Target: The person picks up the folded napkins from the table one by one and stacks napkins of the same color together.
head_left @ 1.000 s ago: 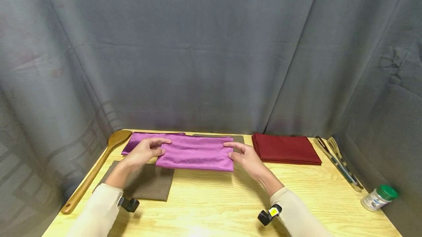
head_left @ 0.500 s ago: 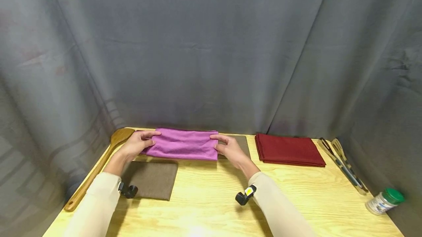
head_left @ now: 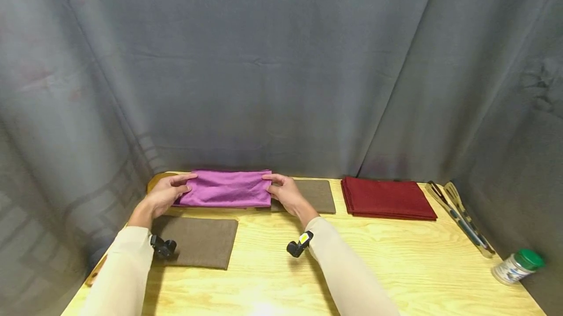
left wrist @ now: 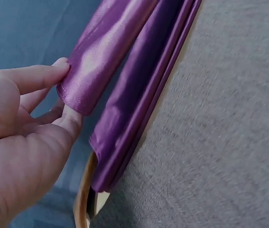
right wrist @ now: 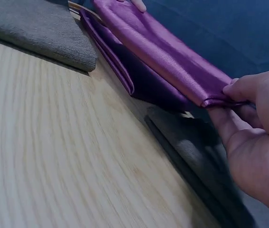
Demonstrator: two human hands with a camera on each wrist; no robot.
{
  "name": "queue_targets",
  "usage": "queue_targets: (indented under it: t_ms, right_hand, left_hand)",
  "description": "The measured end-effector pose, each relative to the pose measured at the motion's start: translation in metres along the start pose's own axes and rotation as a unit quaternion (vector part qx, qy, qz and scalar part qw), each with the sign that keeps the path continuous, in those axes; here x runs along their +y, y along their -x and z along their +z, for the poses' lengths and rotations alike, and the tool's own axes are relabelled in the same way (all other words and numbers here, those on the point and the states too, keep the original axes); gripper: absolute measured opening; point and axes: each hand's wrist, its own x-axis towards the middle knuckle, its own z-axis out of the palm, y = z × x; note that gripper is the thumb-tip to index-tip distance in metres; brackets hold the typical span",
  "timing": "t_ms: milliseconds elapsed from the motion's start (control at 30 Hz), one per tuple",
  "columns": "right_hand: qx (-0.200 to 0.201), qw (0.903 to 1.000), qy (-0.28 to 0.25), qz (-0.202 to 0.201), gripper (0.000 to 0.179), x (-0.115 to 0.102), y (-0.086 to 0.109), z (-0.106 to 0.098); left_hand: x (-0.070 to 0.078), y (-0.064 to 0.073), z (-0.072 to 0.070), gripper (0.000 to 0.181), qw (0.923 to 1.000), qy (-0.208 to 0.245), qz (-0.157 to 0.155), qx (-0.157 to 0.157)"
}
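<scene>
A folded, shiny purple cloth (head_left: 228, 189) is stretched level between both hands at the back left of the table. My left hand (head_left: 163, 195) pinches its left end between thumb and fingers; my right hand (head_left: 288, 194) pinches the right end. In the right wrist view a second folded purple cloth (right wrist: 125, 71) lies on the table just below the held one, with a gap between them. A folded grey-brown cloth (head_left: 310, 196) lies partly behind my right hand. Another grey-brown cloth (head_left: 198, 242) lies in front, beside my left forearm.
A folded dark red cloth (head_left: 387, 199) lies at the back right. Tongs (head_left: 462, 221) rest along the right edge, with a green-lidded jar (head_left: 516, 267) nearer. A wooden spoon (head_left: 96, 272) lies along the left edge, mostly covered by my left arm. Grey curtains (head_left: 281, 72) enclose the table.
Both hands have carried the purple cloth left and back, over the other purple cloth. More of the two grey-brown cloths shows, while the left arm now covers most of the wooden spoon.
</scene>
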Motion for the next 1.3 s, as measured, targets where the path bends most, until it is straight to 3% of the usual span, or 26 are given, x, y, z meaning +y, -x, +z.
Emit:
queue_targets:
  t_ms: [267, 400, 600, 800, 1100, 1300]
  right_hand:
    - [-0.003, 0.9998, -0.014, 0.011, 0.045, 0.009, -0.009, 0.022]
    - [-0.008, 0.9999, 0.003, 0.014, 0.046, 0.005, -0.010, 0.036]
    - [-0.008, 0.9995, 0.027, 0.012, 0.045, 0.000, -0.011, 0.051]
    - [-0.003, 0.9984, 0.052, 0.021, 0.047, 0.003, -0.012, 0.059]
    - [-0.001, 0.9990, 0.010, 0.044, 0.051, 0.011, -0.010, 0.065]
    - [-0.002, 0.9987, 0.024, 0.045, 0.053, 0.015, -0.010, 0.069]
  left_hand:
    - [-0.011, 0.004, -0.017, 0.053, 0.9992, 0.038, -0.008, 0.014]
    - [-0.012, 0.008, -0.028, 0.052, 0.9980, 0.046, -0.030, 0.032]
    - [-0.009, 0.010, -0.037, 0.055, 0.9974, -0.014, -0.042, 0.057]
    - [-0.013, 0.009, -0.038, 0.056, 0.9965, -0.026, -0.045, 0.064]
    - [-0.020, 0.011, -0.036, 0.054, 0.9944, -0.033, -0.059, 0.081]
    - [-0.025, 0.012, -0.034, 0.054, 0.9923, -0.045, -0.067, 0.093]
